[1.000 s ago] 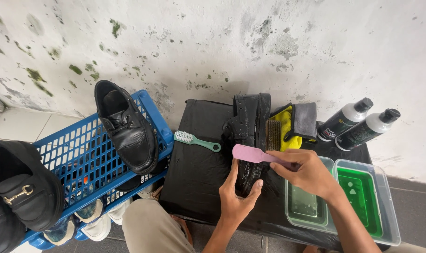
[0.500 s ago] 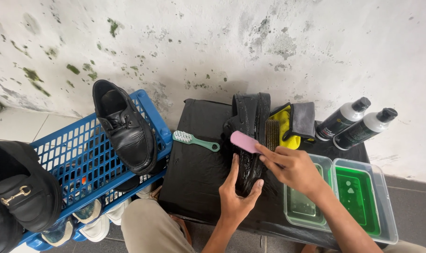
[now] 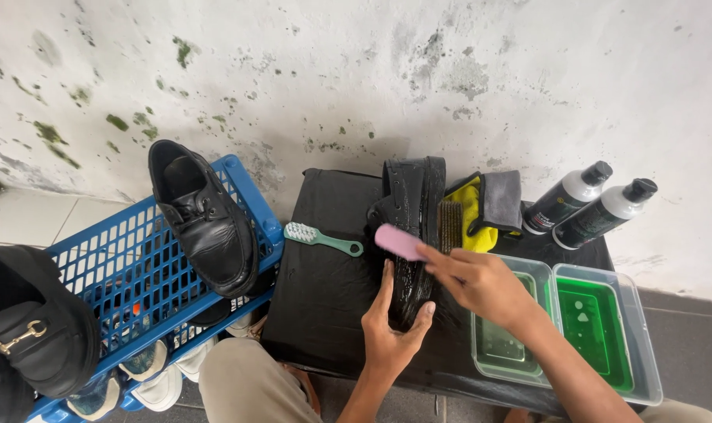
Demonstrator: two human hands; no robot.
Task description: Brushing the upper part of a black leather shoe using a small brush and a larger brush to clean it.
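Black and wet-looking, a shoe (image 3: 413,235) lies sole up on a black cloth (image 3: 324,290) in the middle of the view. The left hand (image 3: 393,333) sits at the 6 o'clock end of the shoe, with its thumb and fingers curled round the heel to hold it. The right hand (image 3: 481,282) comes in from 4 o'clock. Its fingers are closed on a pink brush (image 3: 399,241), and the brush head rests on the shoe's sole.

At 9 o'clock from the shoe, a small green brush (image 3: 322,239) lies on the cloth. At 2 o'clock sits a yellow cloth (image 3: 469,215) with a grey cloth (image 3: 503,200) on it. Two dark bottles (image 3: 598,207) lie at 3 o'clock, near the wall. Two clear tubs (image 3: 606,329) with green water sit at 4 o'clock. Far off at 9 o'clock, another black shoe (image 3: 207,219) rests on a blue crate (image 3: 129,282).
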